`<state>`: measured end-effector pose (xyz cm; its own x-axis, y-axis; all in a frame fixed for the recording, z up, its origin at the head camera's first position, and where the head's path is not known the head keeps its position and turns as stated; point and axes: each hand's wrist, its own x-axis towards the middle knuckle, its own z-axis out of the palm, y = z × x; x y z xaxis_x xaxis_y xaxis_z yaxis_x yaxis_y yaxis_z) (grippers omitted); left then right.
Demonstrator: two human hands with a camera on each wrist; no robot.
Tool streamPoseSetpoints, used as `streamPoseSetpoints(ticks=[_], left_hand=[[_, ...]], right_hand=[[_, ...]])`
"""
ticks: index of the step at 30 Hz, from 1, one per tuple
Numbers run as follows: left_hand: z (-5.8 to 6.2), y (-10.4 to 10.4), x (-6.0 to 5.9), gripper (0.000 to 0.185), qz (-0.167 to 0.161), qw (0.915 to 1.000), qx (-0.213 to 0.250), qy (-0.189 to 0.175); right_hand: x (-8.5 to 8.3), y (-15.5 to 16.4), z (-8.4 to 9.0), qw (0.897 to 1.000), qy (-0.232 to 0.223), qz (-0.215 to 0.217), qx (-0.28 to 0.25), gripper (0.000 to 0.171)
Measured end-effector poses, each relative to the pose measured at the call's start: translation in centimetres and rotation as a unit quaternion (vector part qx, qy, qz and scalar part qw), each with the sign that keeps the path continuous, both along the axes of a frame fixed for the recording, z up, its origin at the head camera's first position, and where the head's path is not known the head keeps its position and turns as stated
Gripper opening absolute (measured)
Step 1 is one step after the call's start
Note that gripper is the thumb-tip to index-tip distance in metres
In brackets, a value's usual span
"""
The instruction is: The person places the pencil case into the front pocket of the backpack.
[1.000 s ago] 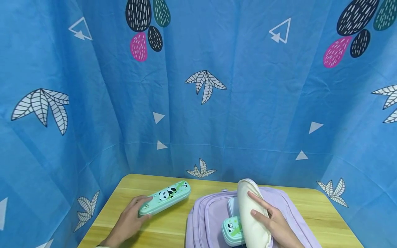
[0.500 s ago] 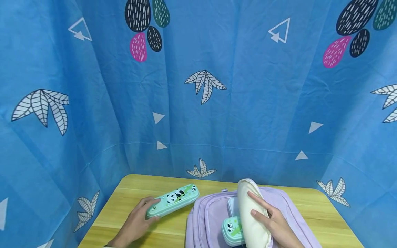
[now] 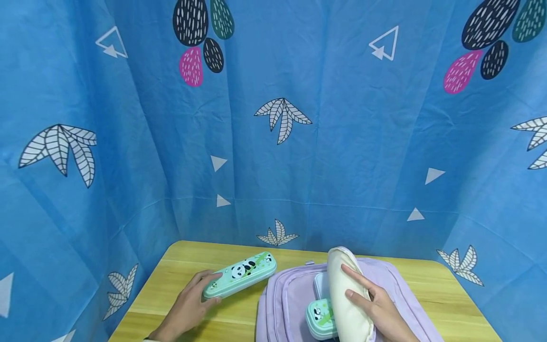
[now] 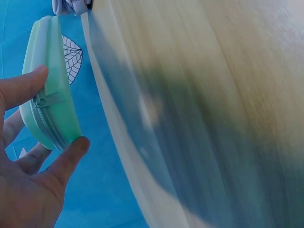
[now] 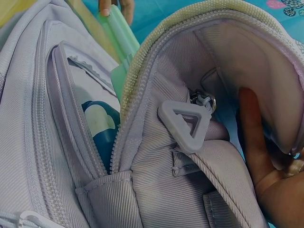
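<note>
My left hand (image 3: 188, 304) grips the near end of a mint green pencil case (image 3: 240, 274) with a panda print. In the left wrist view, thumb and fingers pinch the case around its zipped end (image 4: 52, 99). The case is tilted above the table, left of a lilac backpack (image 3: 273, 304). On the right, my right hand (image 3: 376, 304) holds back the pocket's cream-lined flap (image 3: 346, 294), some fingers hidden behind it. In the open pocket sit a smaller green panda case (image 3: 321, 319), a pale box (image 3: 321, 285) and a dark teal thing (image 5: 102, 135) of unclear kind.
The backpack lies on a wooden table (image 3: 213, 327) and takes up its right middle. Blue patterned curtain (image 3: 273, 190) closes in the back and both sides. A grey triangular zip pull (image 5: 185, 124) hangs by the flap.
My left hand has carried the pencil case a little to the right, nearer the backpack, with hardly any motion in the last half second. The right hand and flap stay in place.
</note>
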<state>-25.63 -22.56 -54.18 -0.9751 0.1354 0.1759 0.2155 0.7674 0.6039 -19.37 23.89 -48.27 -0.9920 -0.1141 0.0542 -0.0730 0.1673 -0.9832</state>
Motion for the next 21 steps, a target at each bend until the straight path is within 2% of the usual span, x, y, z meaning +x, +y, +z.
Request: streamPoseSetpoints(ticks=[15,21], left_hand=[[0.8,1.7,-0.2,0.060,-0.015,0.9999,0.000,0.002],[1.1,2.4,0.1,0.059,-0.037,0.9993,0.002,0.011]], right_hand=[[0.1,0.0,0.0,1.000,-0.004,0.001,-0.002,0.061],[0.2,0.0,0.1,1.000,-0.002,0.002,-0.005,0.060]])
